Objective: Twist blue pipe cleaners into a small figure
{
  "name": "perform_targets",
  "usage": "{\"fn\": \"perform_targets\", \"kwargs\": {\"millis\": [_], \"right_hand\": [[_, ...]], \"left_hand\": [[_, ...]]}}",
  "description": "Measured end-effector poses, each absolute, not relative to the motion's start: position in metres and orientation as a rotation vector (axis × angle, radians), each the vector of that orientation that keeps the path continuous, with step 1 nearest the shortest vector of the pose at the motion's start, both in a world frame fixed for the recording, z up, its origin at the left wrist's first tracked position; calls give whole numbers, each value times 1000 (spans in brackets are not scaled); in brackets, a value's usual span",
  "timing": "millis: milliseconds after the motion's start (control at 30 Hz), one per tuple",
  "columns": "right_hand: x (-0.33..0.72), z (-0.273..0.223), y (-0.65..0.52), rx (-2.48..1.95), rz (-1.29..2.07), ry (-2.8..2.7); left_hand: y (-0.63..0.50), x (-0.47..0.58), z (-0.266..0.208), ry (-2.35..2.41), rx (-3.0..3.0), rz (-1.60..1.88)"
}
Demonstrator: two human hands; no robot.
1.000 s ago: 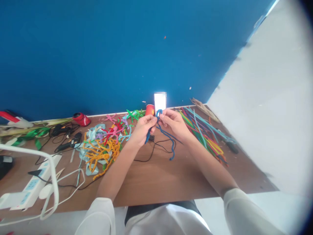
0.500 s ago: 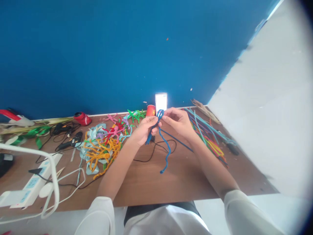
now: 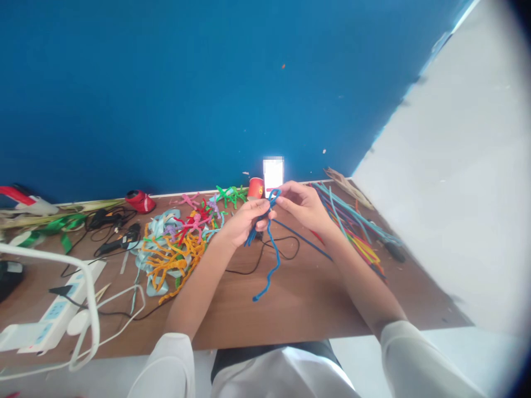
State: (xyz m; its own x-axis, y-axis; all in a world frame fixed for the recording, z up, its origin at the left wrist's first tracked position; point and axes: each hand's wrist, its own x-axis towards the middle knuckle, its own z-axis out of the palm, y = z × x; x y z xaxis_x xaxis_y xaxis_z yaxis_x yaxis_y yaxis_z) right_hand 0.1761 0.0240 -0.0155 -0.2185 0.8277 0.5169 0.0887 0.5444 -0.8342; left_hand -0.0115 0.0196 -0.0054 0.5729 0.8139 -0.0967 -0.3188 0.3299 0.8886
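My left hand (image 3: 250, 220) is closed around a small bundle of bent blue pipe cleaners (image 3: 272, 260), pinched between thumb and fingers above the table. Loops stick up from the top of the bundle, and short ends poke out below the palm. With thumb and forefinger, my right hand (image 3: 301, 203) pinches the loop at the upper right of the bundle. One long wavy end hangs down over the tabletop. Another straight blue stem (image 3: 305, 240) slants down to the right behind my right wrist. My fingers cover the middle of the bundle.
A lit phone (image 3: 273, 174) and a red cup (image 3: 255, 189) stand by the wall. Left lie orange and multicoloured twisted figures (image 3: 174, 257), black glue guns (image 3: 124, 240), a power strip (image 3: 58, 307) and a white tubular frame (image 3: 93, 298). Loose coloured pipe cleaners (image 3: 352, 221) lie right.
The long hanging blue end has swung left and lower. My left hand has turned slightly with the bundle, while my right hand keeps its pinch at the loop.
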Motion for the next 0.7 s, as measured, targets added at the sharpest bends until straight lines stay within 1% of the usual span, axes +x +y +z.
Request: {"fn": "perform_targets", "kwargs": {"millis": [200,433,700], "right_hand": [[178,-11,23,-821,697,-1744],[174,-12,20,-948,358,-1810],[168,-17,18,-985,299,-1765]], "left_hand": [[18,-10,-4,625,1049,823],[15,-6,-7,776,1270,1015],[10,-4,-6,825,1352,1054]]}}
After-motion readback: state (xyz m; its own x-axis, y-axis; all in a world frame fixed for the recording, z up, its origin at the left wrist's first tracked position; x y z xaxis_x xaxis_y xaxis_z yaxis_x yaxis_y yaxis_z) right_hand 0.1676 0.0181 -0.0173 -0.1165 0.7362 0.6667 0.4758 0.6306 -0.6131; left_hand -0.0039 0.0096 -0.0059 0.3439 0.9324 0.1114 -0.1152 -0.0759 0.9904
